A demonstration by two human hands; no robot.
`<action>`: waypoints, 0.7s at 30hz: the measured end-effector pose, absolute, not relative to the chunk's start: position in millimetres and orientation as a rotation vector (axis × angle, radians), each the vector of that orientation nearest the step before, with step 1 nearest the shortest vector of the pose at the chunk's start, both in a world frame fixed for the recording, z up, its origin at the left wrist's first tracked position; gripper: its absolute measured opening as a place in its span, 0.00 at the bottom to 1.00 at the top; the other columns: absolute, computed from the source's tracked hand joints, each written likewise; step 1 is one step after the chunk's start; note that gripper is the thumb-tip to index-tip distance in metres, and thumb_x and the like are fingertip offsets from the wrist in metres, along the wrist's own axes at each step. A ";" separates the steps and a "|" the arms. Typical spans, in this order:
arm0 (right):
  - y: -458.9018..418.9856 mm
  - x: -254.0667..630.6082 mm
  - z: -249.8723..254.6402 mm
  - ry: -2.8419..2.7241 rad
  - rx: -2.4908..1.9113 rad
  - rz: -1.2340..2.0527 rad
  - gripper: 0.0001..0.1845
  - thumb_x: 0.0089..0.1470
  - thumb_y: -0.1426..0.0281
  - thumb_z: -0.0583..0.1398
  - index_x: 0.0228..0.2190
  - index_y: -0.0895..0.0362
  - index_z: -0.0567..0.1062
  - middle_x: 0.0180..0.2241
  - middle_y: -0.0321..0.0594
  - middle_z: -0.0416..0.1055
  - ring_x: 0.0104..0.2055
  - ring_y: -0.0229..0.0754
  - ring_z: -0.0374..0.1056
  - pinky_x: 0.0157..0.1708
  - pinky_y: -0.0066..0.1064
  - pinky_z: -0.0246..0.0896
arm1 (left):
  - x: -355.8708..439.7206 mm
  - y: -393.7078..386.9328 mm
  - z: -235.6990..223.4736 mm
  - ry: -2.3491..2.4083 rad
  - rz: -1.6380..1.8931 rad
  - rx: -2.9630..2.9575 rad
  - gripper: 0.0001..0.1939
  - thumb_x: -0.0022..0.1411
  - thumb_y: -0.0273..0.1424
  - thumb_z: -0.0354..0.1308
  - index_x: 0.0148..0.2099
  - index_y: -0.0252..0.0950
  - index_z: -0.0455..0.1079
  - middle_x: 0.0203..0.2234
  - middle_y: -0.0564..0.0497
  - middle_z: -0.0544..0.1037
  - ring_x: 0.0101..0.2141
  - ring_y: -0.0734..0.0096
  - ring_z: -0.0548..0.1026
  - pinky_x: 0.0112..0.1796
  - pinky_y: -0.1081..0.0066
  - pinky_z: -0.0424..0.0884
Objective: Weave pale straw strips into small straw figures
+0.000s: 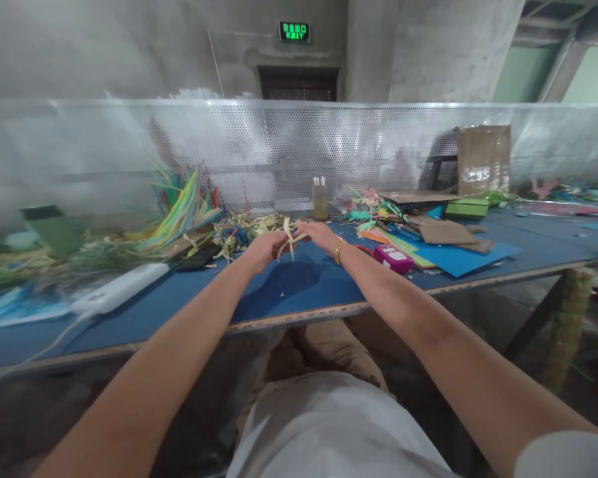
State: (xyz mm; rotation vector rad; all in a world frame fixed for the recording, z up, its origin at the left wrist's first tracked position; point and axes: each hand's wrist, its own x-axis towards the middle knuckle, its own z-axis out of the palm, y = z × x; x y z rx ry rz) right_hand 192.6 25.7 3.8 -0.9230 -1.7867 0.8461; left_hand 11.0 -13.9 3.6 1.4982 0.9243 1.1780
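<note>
Over the blue tabletop point(299, 292), a small piece of pale dried-leaf strips point(290, 240), crossed over one another, is held between my two hands. My left hand point(268, 251) is closed on its left side, fingers bent around the strips. From the other side, my right hand point(319, 236), with a gold bracelet at the wrist, pinches the strips near their upper end. The fingertips of both hands almost meet and are partly hidden behind the strips. Just behind the hands lies a loose heap of similar pale strips point(254, 227).
A white power strip point(122, 289) with a cord lies at left, near bundled coloured strips point(187, 206). At right are a purple box point(393, 259), blue card point(458, 259) and cardboard pieces point(448, 231). A bottle point(319, 199) stands before the perforated metal screen point(279, 146).
</note>
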 end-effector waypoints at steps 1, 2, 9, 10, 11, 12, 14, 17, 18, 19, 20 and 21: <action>25.4 192.5 3.7 -1.808 -0.922 0.843 0.23 0.54 0.51 0.58 0.25 0.57 0.78 0.27 0.41 0.76 0.31 0.38 0.69 0.35 0.29 0.63 | 10.3 -13.7 4.6 0.925 1.186 1.478 0.17 0.48 0.41 0.64 0.36 0.34 0.76 0.32 0.44 0.81 0.38 0.58 0.78 0.40 0.63 0.71; 24.9 192.5 3.4 -1.822 -0.924 0.820 0.21 0.52 0.52 0.60 0.25 0.58 0.77 0.27 0.40 0.75 0.30 0.37 0.68 0.34 0.28 0.62 | 9.8 -13.8 5.6 0.936 1.184 1.462 0.16 0.48 0.41 0.64 0.36 0.34 0.76 0.31 0.44 0.81 0.37 0.58 0.78 0.38 0.64 0.71; 21.5 191.5 1.6 -1.889 -0.918 0.647 0.16 0.48 0.57 0.63 0.24 0.59 0.75 0.23 0.36 0.71 0.26 0.34 0.62 0.30 0.26 0.57 | 10.6 -15.8 4.7 1.020 1.167 1.534 0.13 0.45 0.38 0.69 0.28 0.36 0.71 0.19 0.51 0.74 0.27 0.67 0.74 0.31 0.68 0.66; 21.1 190.7 1.6 -1.902 -0.912 0.644 0.17 0.48 0.57 0.63 0.23 0.59 0.74 0.23 0.36 0.71 0.26 0.34 0.62 0.30 0.26 0.57 | 10.9 -16.0 4.4 1.034 1.158 1.559 0.13 0.44 0.37 0.69 0.27 0.36 0.71 0.18 0.52 0.73 0.24 0.69 0.72 0.29 0.68 0.65; 20.9 189.9 1.7 -1.914 -0.911 0.634 0.17 0.48 0.56 0.62 0.23 0.59 0.74 0.23 0.36 0.71 0.26 0.34 0.61 0.30 0.26 0.56 | 11.1 -16.2 4.4 1.050 1.152 1.578 0.12 0.44 0.36 0.69 0.27 0.36 0.70 0.18 0.52 0.73 0.22 0.70 0.70 0.28 0.69 0.64; 20.8 189.3 1.9 -1.923 -0.915 0.618 0.18 0.48 0.55 0.62 0.23 0.59 0.74 0.23 0.36 0.71 0.26 0.34 0.61 0.30 0.26 0.56 | 11.2 -16.6 4.7 1.061 1.147 1.591 0.11 0.44 0.36 0.68 0.27 0.36 0.71 0.19 0.52 0.73 0.21 0.71 0.69 0.27 0.69 0.62; 20.8 188.7 2.7 -1.927 -0.926 0.574 0.19 0.48 0.54 0.62 0.23 0.59 0.75 0.23 0.36 0.71 0.26 0.34 0.61 0.30 0.27 0.55 | 11.4 -17.4 6.2 1.073 1.130 1.615 0.09 0.45 0.35 0.66 0.27 0.36 0.71 0.19 0.51 0.73 0.20 0.73 0.67 0.24 0.70 0.58; 20.3 189.7 4.6 -1.923 -0.959 0.497 0.21 0.49 0.53 0.61 0.25 0.60 0.76 0.23 0.36 0.71 0.26 0.34 0.61 0.29 0.26 0.53 | 11.3 -18.4 8.5 1.077 1.110 1.670 0.07 0.46 0.33 0.64 0.24 0.36 0.71 0.18 0.52 0.71 0.18 0.75 0.63 0.22 0.71 0.54; 19.8 190.3 5.3 -1.927 -0.976 0.466 0.21 0.49 0.53 0.61 0.25 0.60 0.76 0.23 0.35 0.71 0.25 0.34 0.60 0.28 0.26 0.52 | 11.1 -18.5 8.8 1.072 1.099 1.692 0.07 0.47 0.32 0.63 0.23 0.35 0.70 0.17 0.53 0.70 0.18 0.76 0.62 0.22 0.71 0.53; 19.2 191.0 6.0 -1.935 -0.992 0.435 0.21 0.50 0.53 0.61 0.25 0.60 0.77 0.22 0.35 0.70 0.25 0.33 0.60 0.28 0.26 0.51 | 10.9 -18.7 9.0 1.062 1.088 1.714 0.06 0.47 0.32 0.62 0.23 0.35 0.70 0.17 0.53 0.70 0.19 0.76 0.63 0.22 0.71 0.54; 18.5 191.6 6.6 -1.943 -1.006 0.405 0.21 0.50 0.54 0.61 0.25 0.60 0.77 0.22 0.35 0.70 0.24 0.33 0.59 0.28 0.26 0.51 | 10.7 -18.7 8.8 1.048 1.076 1.731 0.06 0.47 0.31 0.62 0.22 0.35 0.70 0.17 0.52 0.70 0.19 0.75 0.63 0.22 0.72 0.55; 18.0 192.3 7.0 -1.950 -1.017 0.382 0.20 0.50 0.55 0.61 0.25 0.60 0.77 0.22 0.35 0.70 0.24 0.33 0.59 0.27 0.26 0.51 | 10.5 -18.6 8.4 1.033 1.064 1.741 0.06 0.47 0.31 0.61 0.22 0.35 0.69 0.18 0.52 0.70 0.20 0.75 0.64 0.23 0.72 0.56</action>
